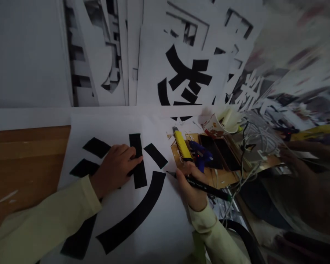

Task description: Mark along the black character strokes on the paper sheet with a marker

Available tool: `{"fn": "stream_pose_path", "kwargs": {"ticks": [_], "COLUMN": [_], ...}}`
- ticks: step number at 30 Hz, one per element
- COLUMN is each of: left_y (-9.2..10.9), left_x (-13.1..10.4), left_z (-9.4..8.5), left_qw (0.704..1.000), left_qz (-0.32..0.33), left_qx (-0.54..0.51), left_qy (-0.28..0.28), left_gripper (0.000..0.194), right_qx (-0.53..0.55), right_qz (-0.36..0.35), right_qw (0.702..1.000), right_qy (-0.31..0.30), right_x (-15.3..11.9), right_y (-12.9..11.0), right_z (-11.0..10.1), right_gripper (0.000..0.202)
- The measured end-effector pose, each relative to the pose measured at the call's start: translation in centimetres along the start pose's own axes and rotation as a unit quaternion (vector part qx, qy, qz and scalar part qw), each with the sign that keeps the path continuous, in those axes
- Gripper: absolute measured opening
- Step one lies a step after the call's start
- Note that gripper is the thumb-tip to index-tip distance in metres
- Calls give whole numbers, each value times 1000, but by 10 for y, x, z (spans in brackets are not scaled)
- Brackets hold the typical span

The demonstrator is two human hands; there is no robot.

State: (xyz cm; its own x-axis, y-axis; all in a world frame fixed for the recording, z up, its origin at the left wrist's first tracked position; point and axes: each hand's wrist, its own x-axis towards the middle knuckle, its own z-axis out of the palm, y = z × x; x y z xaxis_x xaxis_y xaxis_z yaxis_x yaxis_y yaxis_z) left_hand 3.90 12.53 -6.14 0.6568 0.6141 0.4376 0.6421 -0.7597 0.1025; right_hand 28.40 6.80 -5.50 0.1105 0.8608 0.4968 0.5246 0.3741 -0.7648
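My left hand (114,168) rests on a white sheet (165,220) with large black strokes. Its fingers are bent, spread a little, and touch the upright black bar (139,176); nothing shows gripped in them. In my right hand (194,187) is a dark marker pen (209,190) with a green end. The pen's tip points left, close to the gap between a short slanted stroke (156,156) and a long curved stroke (137,216). Whether the tip touches the sheet I cannot tell. My left hand and sleeve partly cover other strokes on the left.
Right of the sheet lie a yellow-handled cutter (182,145), a blue glue gun (200,152) and dark phones (228,154). Behind them stands a paper cup (218,124), with tangled white cables (260,139) beside it. Cut-out boards (187,80) lean at the back. Another person's arm (299,157) is at right.
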Motion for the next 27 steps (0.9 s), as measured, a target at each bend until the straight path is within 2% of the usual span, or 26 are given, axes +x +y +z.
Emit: {"fn": "stream_pose_path", "kwargs": {"ticks": [2, 5, 8, 12, 23, 27], "left_y": [0, 0, -1, -1, -2, -2], "left_x": [-1, -3, -4, -5, -4, -4], "left_z": [0, 2, 3, 4, 6, 5], "left_qw": [1000, 1000, 1000, 999, 1000, 1000], "left_qz": [-4, -2, -1, -11, -5, -4], "left_qx": [-8, -10, -8, -6, -10, -10], "left_qy": [-5, -8, -19, -31, -6, -12], "left_gripper": [31, 34, 41, 44, 42, 42], "right_qx": [5, 26, 34, 11, 49, 52], "right_qz": [38, 74, 70, 32, 27, 35], "right_qw": [999, 997, 997, 999, 998, 998], "right_qy": [-16, -5, -2, -17, -12, -12], "right_x": [9, 21, 29, 32, 34, 34], "right_y": [-6, -9, -6, 2, 6, 8], "right_z": [3, 17, 36, 54, 58, 59], "right_gripper": [22, 27, 34, 32, 31, 31]}}
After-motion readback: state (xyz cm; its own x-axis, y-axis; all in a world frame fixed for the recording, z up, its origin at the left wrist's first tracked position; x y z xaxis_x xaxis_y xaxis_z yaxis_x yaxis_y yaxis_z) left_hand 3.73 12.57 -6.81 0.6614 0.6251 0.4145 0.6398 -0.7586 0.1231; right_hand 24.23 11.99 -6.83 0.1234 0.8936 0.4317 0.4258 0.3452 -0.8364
